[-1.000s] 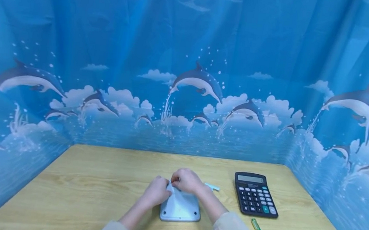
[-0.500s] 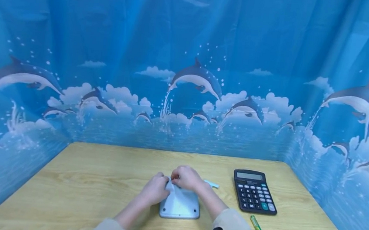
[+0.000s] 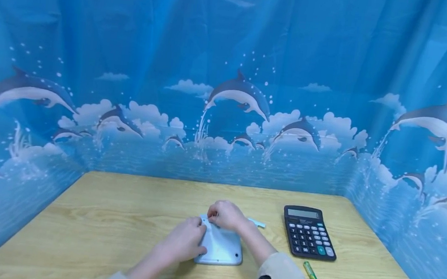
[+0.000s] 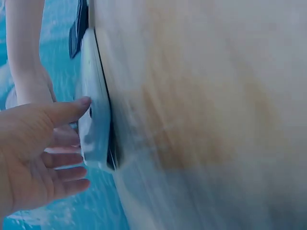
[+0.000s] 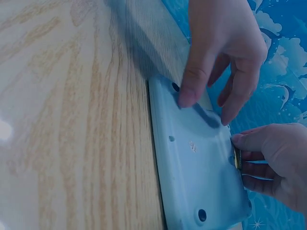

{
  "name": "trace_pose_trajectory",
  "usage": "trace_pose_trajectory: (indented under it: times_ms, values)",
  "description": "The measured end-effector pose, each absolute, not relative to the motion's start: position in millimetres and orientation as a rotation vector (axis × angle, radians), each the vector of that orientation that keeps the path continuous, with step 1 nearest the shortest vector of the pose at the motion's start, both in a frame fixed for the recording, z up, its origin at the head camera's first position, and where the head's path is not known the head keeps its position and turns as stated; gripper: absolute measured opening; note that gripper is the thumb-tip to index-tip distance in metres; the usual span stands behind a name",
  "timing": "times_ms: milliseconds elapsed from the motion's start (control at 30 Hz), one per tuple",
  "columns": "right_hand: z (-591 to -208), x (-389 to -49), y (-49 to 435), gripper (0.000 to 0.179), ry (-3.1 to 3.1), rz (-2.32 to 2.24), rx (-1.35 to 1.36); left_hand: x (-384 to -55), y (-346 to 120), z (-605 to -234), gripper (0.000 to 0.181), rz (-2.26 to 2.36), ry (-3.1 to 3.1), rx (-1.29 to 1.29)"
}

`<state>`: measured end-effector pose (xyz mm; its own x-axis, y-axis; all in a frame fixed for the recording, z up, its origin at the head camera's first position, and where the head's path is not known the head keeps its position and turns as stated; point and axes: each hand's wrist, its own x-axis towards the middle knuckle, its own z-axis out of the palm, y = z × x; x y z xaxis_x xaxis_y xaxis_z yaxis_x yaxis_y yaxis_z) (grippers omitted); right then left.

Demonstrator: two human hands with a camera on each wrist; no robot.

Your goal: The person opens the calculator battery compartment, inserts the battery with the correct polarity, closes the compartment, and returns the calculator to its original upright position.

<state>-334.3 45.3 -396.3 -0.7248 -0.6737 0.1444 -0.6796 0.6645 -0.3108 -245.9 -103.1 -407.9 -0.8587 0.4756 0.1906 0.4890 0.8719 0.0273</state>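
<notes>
A light blue calculator (image 3: 223, 245) (image 5: 192, 179) lies back side up on the table, with dark round feet at its corners. My left hand (image 3: 186, 240) (image 4: 36, 151) (image 5: 225, 52) spans its left side, fingers loosely extended and the thumb on the back near the front-left corner. At the far edge, my right hand (image 3: 227, 215) (image 5: 276, 158) pinches a small yellow-and-black battery (image 5: 238, 158) between thumb and fingers, right at the calculator's edge. Most of that battery is hidden by the hand.
A light blue strip (image 3: 257, 222) lies behind the right wrist. To the right sit a black calculator (image 3: 309, 233), face up, and a green battery (image 3: 310, 273) in front of it. A blue dolphin-print curtain (image 3: 228, 90) encloses the wooden table (image 3: 119, 219).
The left hand has slid toward the near side along the calculator's left edge, uncovering its far-left corner; its thumb now covers the near-left foot. The right hand stays at the far edge.
</notes>
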Motion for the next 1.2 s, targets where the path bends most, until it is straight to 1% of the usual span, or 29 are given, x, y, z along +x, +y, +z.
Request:
trace_pose_trajectory:
  times_ms: [133, 233, 333, 467, 667, 900, 1100, 1133, 1200]
  values:
    - [-393.8, -333.7, 46.5, 0.005, -2.866, 0.551, 1.132, -235.4, -97.5, -404.4, 0.047, 0.031, -2.787, -0.977]
    - [-392.1, -333.1, 46.6, 0.006, -2.880, 0.560, 1.126, -230.6, -93.4, -405.3, 0.041, 0.061, -2.784, -1.065]
    - [-392.0, -332.4, 46.5, 0.006, -2.890, 0.562, 1.124, -228.4, -91.4, -407.9, 0.034, 0.092, -2.777, -1.077]
    - [-392.3, -331.4, 47.3, 0.005, -2.867, 0.536, 1.139, -227.3, -90.3, -410.1, 0.031, 0.149, -2.770, -1.066]
    - [-392.0, -332.9, 48.7, 0.005, -2.842, 0.492, 1.171, -225.3, -88.1, -409.5, 0.034, 0.255, -2.746, -1.090]
    - [-394.3, -333.7, 50.7, 0.005, -2.802, 0.466, 1.216, -225.0, -88.3, -411.3, 0.040, 0.407, -2.634, -1.186]
    - [-396.3, -333.8, 51.1, 0.005, -2.800, 0.478, 1.218, -229.4, -91.9, -411.4, 0.025, 0.422, -2.562, -1.260]
    - [-396.1, -333.5, 51.2, 0.006, -2.799, 0.479, 1.219, -230.4, -92.7, -411.7, 0.024, 0.422, -2.547, -1.273]
    - [-395.8, -332.9, 51.4, 0.006, -2.798, 0.480, 1.224, -232.2, -94.7, -413.0, 0.027, 0.422, -2.531, -1.293]
